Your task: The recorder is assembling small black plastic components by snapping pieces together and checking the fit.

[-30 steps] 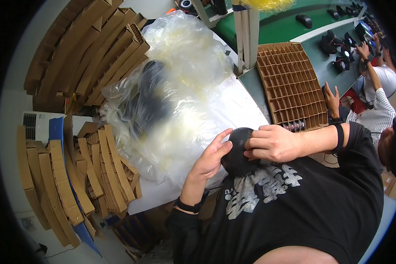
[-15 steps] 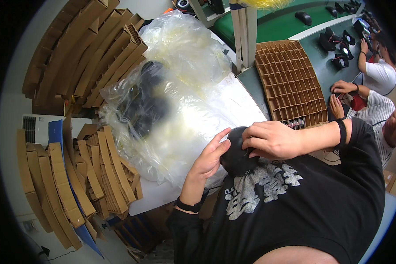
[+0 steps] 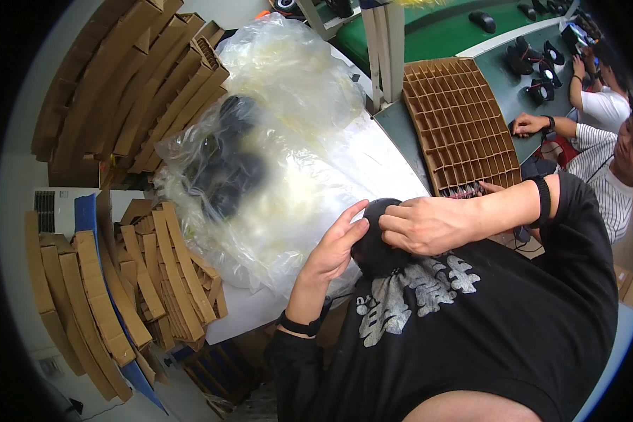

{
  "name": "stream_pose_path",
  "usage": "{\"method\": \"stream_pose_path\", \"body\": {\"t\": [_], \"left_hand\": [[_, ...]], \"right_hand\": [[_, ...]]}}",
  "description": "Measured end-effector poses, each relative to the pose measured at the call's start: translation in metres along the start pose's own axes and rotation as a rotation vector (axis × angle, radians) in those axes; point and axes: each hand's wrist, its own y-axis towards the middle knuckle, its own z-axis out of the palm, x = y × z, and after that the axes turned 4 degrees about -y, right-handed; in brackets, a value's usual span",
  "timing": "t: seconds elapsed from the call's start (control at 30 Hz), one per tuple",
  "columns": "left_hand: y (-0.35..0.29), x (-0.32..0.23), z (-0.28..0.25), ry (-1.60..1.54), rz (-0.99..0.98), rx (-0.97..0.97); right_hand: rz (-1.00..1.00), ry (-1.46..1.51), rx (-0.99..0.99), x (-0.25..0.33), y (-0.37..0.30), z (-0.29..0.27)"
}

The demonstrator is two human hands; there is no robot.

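Note:
A black rounded shell, apparently plastic, is held close in front of my chest. My left hand grips it from the left, with the thumb along its near side and the fingers behind. Against the shell's upper right side, my right hand is closed with its fingers bent together. Whatever those fingertips pinch is hidden by the hand itself. Beyond my hands, a large clear plastic bag lies on the white table, with several dark rounded pieces showing through it.
A cardboard divider tray lies beyond my right arm. Stacked cardboard dividers fill the left side. A post stands beside the green conveyor. On the right bench are black parts; two people sit there.
My right hand has shifted slightly left over the shell, its fingers more tightly bunched. The nearer person's hands have moved apart, one now by the divider tray. The whole view has shifted slightly.

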Motion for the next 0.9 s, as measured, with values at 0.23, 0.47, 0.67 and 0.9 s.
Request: {"method": "stream_pose_path", "body": {"t": [0.23,0.47,0.67,0.9], "left_hand": [[-0.002,-0.001,0.005,0.008,-0.024,0.03],[-0.003,-0.004,0.005,0.008,-0.005,0.012],[-0.003,-0.003,0.001,-0.009,-0.015,0.007],[-0.002,0.001,0.0,-0.014,-0.016,-0.001]], "right_hand": [[-0.142,0.222,-0.008,-0.007,-0.011,0.002],[0.054,0.348,-0.299,-0.006,-0.01,0.0],[0.118,0.296,-0.216,0.003,-0.008,0.009],[0.135,0.055,-0.117,0.015,-0.009,0.012]]}}
